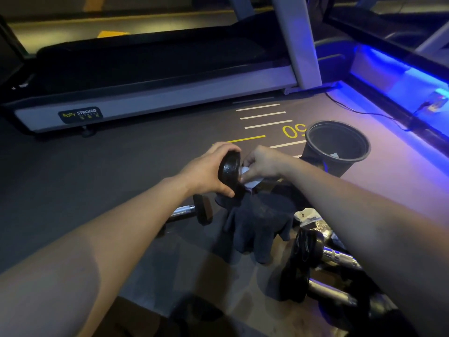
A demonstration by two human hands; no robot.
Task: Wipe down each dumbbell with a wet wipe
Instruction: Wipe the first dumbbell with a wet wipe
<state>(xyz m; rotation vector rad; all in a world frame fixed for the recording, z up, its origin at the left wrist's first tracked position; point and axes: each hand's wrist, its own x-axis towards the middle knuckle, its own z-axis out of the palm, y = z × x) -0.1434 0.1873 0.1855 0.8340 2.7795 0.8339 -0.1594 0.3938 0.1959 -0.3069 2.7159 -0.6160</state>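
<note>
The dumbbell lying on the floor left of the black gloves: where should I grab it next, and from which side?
Take the dumbbell by its chrome handle, coming down from above. The handle lies flat on the floor, bare and narrow enough for fingers to wrap, while the black end weight is wide. The left arm hides its other end.

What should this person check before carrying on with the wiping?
1. Dumbbell steadied: left hand grips the black end of the dumbbell being cleaned. Ok.
2. Wipe in hand: right hand pinches the white wet wipe beside that end. Ok.
3. Wipe still wet enough: cannot tell.
4. Somewhere to drop used wipes: black bin stands open just beyond the hands. Ok.
5. Floor around is tidy: dark gloves lie right below the hands, with other dumbbells nearby. Not ok.
6. Which dumbbells are already clean: cannot tell.
</note>
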